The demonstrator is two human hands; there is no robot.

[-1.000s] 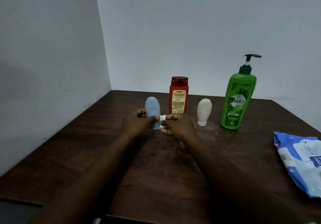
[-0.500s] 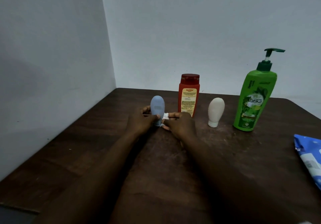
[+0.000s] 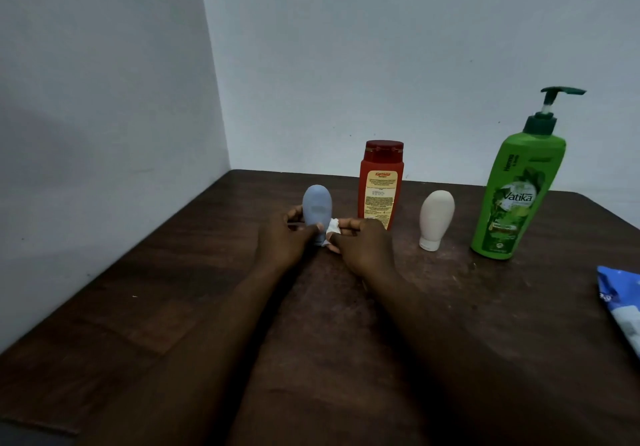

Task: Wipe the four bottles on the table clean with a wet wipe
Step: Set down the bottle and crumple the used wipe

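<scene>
Four bottles upright on worktop (image 3: 173, 289). Left hand (image 3: 280, 241) grip clamped round lower blue bottle (image 3: 317, 208); right hand (image 3: 363, 248) grip pinching wet wipe (image 3: 332, 227) against its base. Step judged: wiping blue one. Next: work wipe upward, then red bottle (image 3: 381, 182), white bottle (image 3: 436, 217), green pump bottle (image 3: 516, 196).

The view is being turned leftward and drawn a little nearer. The blue bottle (image 3: 317, 208), the wet wipe (image 3: 331, 229), the left hand (image 3: 282, 241) and the right hand (image 3: 363, 248) are being shifted slightly right in the frame. The red bottle (image 3: 381, 186), white bottle (image 3: 435, 217) and green pump bottle (image 3: 516, 196) are being shifted further right and shown larger. The wipes pack (image 3: 620, 303) is being cropped by the right edge.
</scene>
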